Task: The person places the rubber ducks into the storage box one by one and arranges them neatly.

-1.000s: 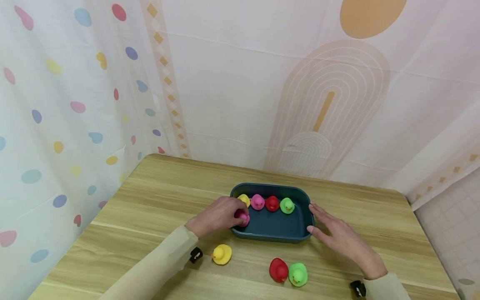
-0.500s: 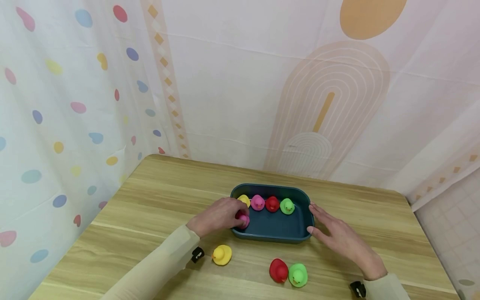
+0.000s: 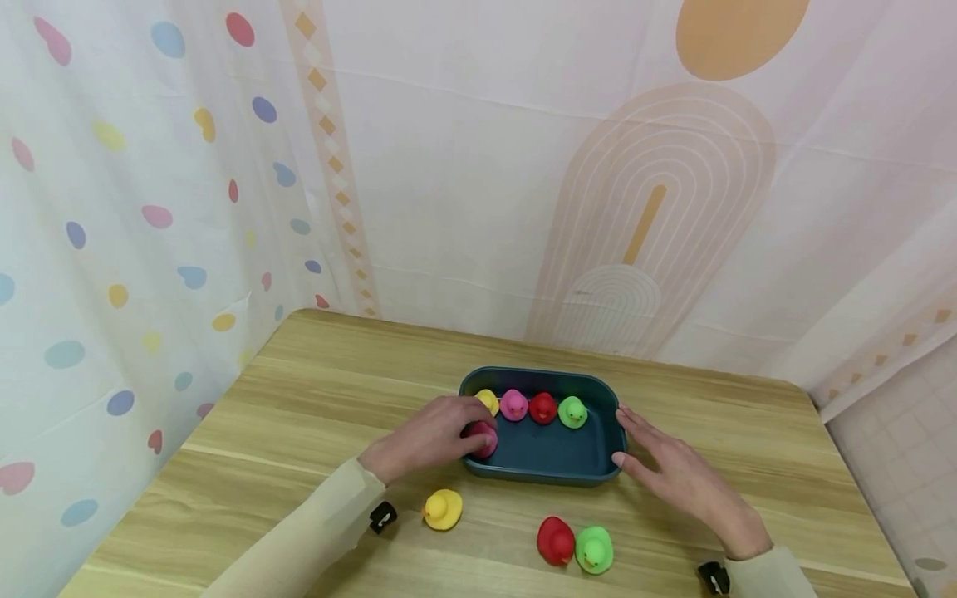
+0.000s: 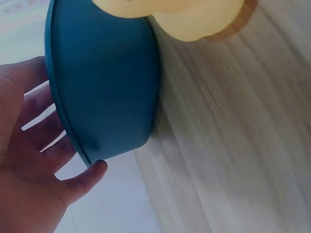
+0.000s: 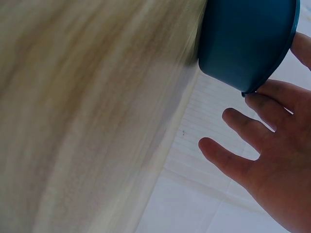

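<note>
My left hand (image 3: 428, 436) reaches over the left end of a dark teal tray (image 3: 542, 477), thumb and fingers loosely spread about a pink rubber duck (image 3: 489, 433) in its near left corner. The left wrist view shows the fingers past the rim and the thumb apart, the duck hidden there. Along the tray's far side stand a yellow duck (image 3: 488, 400), partly covered by the hand, a pink duck (image 3: 513, 404), a red duck (image 3: 542, 408) and a green duck (image 3: 572, 412). My right hand (image 3: 676, 473) rests straight fingertips on the tray's right end (image 5: 248, 43).
On the wooden table (image 3: 336, 357), before the tray, lie a yellow duck (image 3: 443, 509), a red duck (image 3: 557, 541) and a green duck (image 3: 594, 550). A patterned curtain (image 3: 463, 166) hangs behind the table and along its left side.
My left hand has drawn back slightly to the left, its fingers loosening around the pink duck, which stays in the tray's near left corner. The right hand has not moved.
</note>
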Tool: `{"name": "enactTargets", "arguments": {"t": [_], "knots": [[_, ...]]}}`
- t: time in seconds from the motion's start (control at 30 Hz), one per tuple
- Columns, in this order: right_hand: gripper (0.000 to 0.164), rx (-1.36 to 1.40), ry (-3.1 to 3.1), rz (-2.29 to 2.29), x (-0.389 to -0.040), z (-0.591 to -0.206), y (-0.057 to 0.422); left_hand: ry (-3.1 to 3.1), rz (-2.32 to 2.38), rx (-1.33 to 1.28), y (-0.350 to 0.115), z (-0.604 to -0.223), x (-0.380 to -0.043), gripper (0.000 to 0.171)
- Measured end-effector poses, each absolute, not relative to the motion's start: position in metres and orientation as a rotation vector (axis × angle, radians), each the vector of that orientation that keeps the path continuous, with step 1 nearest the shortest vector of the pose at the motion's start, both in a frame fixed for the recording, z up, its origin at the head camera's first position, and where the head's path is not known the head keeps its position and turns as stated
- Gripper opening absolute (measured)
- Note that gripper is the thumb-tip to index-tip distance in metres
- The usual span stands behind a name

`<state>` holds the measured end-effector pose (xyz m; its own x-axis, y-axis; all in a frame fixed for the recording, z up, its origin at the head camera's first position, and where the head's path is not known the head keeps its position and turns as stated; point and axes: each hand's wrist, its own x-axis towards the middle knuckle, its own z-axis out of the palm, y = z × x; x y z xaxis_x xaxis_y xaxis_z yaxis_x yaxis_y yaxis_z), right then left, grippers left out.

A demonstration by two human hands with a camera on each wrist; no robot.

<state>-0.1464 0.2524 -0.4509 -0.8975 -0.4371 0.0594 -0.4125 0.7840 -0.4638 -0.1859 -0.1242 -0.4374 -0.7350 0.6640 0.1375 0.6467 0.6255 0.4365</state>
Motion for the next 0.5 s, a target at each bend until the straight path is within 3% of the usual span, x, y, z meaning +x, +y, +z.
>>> {"name": "enactTargets", "arguments": {"t": [0.5], "knots": [[0.070, -0.696, 2.919, -0.739, -0.145, -0.449, 0.252, 2.884, 0.849, 1.157, -0.139, -0.434, -0.162, 0.034]]}}
